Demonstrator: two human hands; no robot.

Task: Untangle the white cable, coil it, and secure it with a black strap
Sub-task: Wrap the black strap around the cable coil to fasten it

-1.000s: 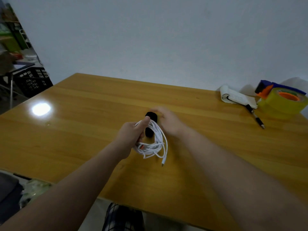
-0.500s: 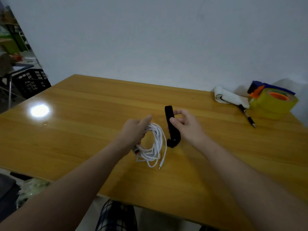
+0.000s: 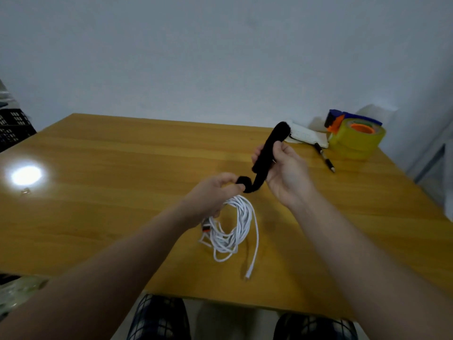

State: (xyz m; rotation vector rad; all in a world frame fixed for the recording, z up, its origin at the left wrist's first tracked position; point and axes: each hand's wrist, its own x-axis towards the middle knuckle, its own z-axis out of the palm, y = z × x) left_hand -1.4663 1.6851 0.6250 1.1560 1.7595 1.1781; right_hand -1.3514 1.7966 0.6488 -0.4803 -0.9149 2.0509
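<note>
One coiled white cable sits lower centre, over the yellow wooden table, its top gripped by the left hand, which also pinches one end of the fuzzy black strap. Right hand grips the strap's middle. Yellow tape roll upper right.

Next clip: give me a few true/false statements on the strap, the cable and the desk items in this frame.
1. The left hand holds the coiled white cable. True.
2. Both it and the right hand hold the black fabric strap. True.
3. The strap is wrapped round the cable. False: it stretches between the hands, above the coil.
4. On the wooden table, a black pen lies beside the yellow tape roll. True.
5. The tape roll sits at the table's near left corner. False: far right.
</note>
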